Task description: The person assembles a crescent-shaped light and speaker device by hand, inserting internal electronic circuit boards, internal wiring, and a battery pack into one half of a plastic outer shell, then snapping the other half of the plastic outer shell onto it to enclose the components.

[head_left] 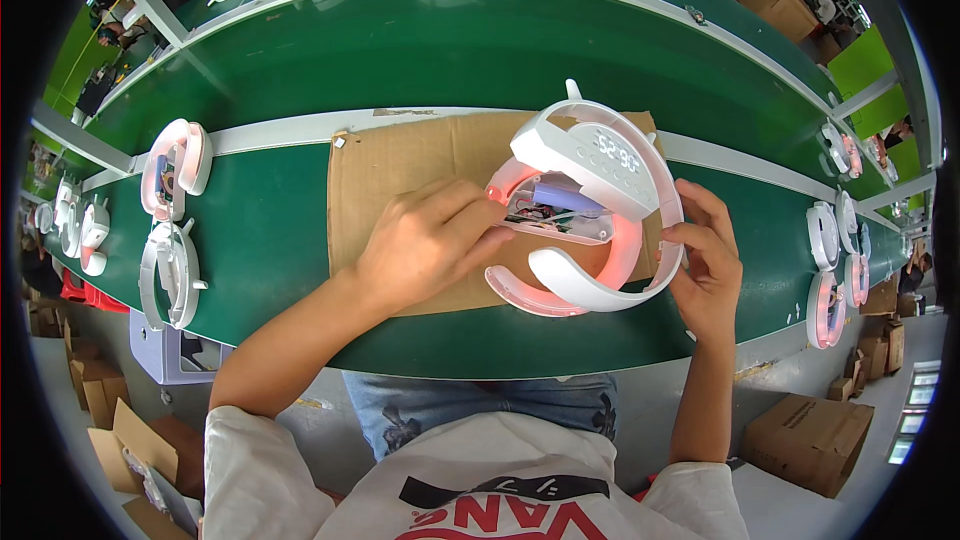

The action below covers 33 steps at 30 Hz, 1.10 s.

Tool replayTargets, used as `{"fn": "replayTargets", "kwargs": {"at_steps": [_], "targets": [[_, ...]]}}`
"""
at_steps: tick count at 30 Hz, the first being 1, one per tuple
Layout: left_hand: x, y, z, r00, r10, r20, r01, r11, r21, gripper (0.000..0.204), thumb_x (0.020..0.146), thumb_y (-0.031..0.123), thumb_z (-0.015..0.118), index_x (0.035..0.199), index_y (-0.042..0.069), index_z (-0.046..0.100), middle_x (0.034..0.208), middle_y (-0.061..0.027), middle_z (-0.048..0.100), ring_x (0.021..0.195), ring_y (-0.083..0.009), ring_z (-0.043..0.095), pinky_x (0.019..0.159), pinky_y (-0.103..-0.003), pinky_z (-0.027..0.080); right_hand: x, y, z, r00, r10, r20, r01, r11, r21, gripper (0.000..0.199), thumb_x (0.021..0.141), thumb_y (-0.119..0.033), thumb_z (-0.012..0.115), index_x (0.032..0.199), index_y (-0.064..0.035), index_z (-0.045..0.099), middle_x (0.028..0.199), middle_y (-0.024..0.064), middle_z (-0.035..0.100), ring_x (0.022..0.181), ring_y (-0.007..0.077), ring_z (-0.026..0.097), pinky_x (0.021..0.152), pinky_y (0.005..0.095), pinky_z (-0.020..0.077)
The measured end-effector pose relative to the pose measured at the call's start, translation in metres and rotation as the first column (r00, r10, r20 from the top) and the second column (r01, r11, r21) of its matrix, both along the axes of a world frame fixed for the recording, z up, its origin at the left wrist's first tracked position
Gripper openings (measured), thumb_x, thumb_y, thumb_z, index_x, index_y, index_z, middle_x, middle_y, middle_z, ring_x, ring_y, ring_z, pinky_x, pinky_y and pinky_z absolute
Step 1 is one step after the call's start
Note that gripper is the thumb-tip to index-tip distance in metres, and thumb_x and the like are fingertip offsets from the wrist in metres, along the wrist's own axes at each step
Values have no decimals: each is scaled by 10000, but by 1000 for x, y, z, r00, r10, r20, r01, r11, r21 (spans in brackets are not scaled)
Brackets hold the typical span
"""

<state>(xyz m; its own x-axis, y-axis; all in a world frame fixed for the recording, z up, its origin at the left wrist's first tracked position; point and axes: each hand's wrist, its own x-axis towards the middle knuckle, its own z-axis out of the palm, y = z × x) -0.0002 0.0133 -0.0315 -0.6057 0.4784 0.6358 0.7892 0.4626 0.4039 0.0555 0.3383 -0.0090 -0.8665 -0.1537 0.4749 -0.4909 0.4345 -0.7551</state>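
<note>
A ring-shaped clock lamp is split into two halves above the cardboard. Its white front shell [590,165], with lit digits on its face, tilts up and away from the pink back shell [628,250]. Between the halves show a blue-purple cylindrical battery [566,196] and thin wires [545,218]. My left hand [425,235] is closed, pinching the left edge of the pink back shell beside the wires. With thumb and fingers, my right hand [708,260] grips the right side of the white ring. The fingertips of my left hand are partly hidden.
Brown cardboard [375,180] lies on the green bench [265,240]. Open lamp shells [172,275] stand at the left, and more lamp parts [826,310] at the right. A raised green shelf [370,40] runs behind, bearing several shells. Cardboard boxes [810,440] sit on the floor.
</note>
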Motion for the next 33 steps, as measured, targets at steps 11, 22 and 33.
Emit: {"fn": "replayTargets", "kwargs": {"at_steps": [11,22,33], "targets": [[1,9,5,994,77,-82,-76,997,25,207,821,-4,832,996,7,724,836,-98,681,718,-264,666,616,-388,547,14,2,-3,1000,-27,9,27,999,-23,322,808,138,732,1064,-57,736,1471,175,536,1332,395,612,1059,454,533],[14,18,3,996,83,-24,-85,995,-58,251,812,-40,803,1049,14,743,1006,-101,657,834,-285,657,658,-396,555,22,3,-5,996,-81,-46,85,993,85,307,793,153,726,1031,-40,711,1445,193,545,1312,424,615,1055,487,544],[7,19,9,990,143,2,-142,986,-90,217,837,-36,789,1040,7,724,939,-116,635,724,-279,657,608,-413,545,27,2,-5,995,-94,-40,97,993,73,322,770,168,728,1016,-40,709,1442,208,536,1325,435,599,1063,509,563]]}}
